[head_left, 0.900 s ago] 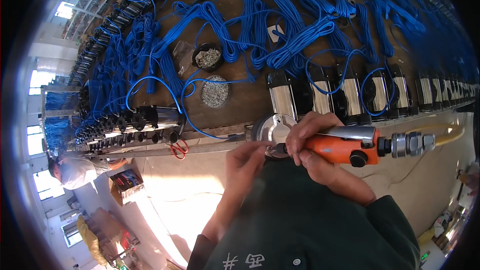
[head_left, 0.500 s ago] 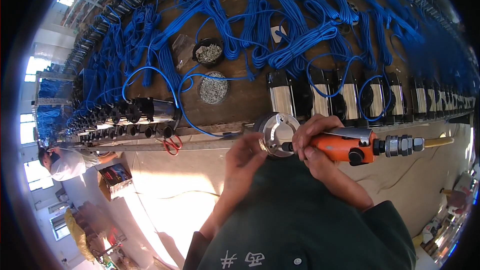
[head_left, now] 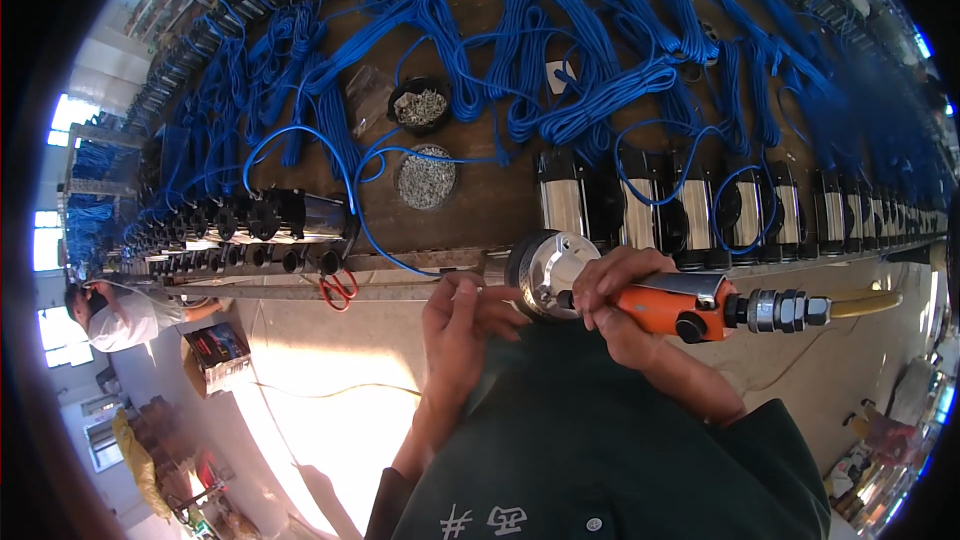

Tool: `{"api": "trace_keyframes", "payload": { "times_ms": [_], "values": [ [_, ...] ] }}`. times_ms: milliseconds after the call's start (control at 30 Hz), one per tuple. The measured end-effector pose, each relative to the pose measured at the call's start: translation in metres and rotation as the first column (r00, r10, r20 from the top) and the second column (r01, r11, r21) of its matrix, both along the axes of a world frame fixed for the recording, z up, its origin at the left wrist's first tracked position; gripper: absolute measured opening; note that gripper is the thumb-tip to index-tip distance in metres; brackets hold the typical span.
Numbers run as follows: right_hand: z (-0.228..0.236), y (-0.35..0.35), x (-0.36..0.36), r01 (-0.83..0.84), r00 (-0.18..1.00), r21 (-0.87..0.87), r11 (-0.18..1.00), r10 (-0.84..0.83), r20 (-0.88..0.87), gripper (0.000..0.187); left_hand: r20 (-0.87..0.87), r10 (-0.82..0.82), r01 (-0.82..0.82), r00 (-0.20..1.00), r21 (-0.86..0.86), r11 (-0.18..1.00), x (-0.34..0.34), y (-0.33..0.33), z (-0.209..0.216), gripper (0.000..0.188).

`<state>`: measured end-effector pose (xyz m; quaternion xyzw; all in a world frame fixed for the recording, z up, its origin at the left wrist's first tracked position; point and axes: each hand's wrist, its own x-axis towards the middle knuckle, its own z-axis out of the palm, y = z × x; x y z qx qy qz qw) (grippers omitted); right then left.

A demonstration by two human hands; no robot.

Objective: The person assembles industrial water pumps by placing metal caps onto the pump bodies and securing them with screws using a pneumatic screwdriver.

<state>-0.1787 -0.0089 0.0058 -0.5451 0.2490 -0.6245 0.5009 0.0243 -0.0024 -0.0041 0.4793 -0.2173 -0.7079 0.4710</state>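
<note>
My right hand point(head_left: 628, 305) is wrapped round an orange air screwdriver point(head_left: 665, 310) with a metal lever and a hose fitting at its back. The driver's tip points left at the face of a round metal motor end point(head_left: 560, 275) with a black rim, at the bench edge in front of me. My left hand point(head_left: 460, 335) is just left of that motor end, apart from it. Its thumb and forefinger are pressed together near the end of a blue cable; what they hold, if anything, is too small to make out.
Blue cable coils point(head_left: 515, 60) cover the bench point(head_left: 430, 225). A bowl of screws point(head_left: 427, 178) and a black bowl point(head_left: 420, 105) of small metal parts stand there. Silver-and-black motors point(head_left: 640, 200) line the edge. Red-handled pliers point(head_left: 338, 290) hang left; a co-worker point(head_left: 125, 315) is at far left.
My left hand has drawn back leftward from the motor end's face. The motor end has turned to show more of its black rim, and the driver has shifted slightly left.
</note>
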Motion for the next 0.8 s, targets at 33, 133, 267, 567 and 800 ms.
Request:
{"api": "trace_keyframes", "payload": {
  "times_ms": [33, 133, 267, 567, 800],
  "values": [
    [0.004, 0.001, 0.001, 0.021, 1.000, 0.082, 0.996, -0.022, 0.008, 0.027, 0.033, -0.048, 0.048, 0.998, 0.013, 0.999, 0.000, 0.000, 0.000, 0.017],
    [0.024, 0.004, 0.002, 0.061, 0.993, 0.223, 0.973, -0.082, 0.084, 0.025, 0.089, -0.178, 0.172, 0.980, 0.065, 0.983, 0.001, 0.002, 0.003, 0.018],
    [0.025, 0.005, 0.002, 0.114, 0.934, 0.136, 0.984, -0.153, 0.324, 0.038, -0.015, -0.203, 0.202, 0.979, 0.161, 0.966, -0.015, 0.003, 0.005, 0.019],
    [0.034, 0.008, -0.011, 0.179, 0.906, 0.114, 0.977, -0.209, 0.367, 0.041, -0.132, -0.214, 0.233, 0.968, 0.153, 0.960, -0.037, 0.004, 0.014, 0.020],
    [0.032, 0.013, -0.030, 0.077, 0.927, 0.093, 0.993, -0.105, 0.359, 0.033, -0.146, -0.342, 0.363, 0.928, 0.160, 0.918, -0.045, 0.003, 0.012, 0.022]
  ]
}}
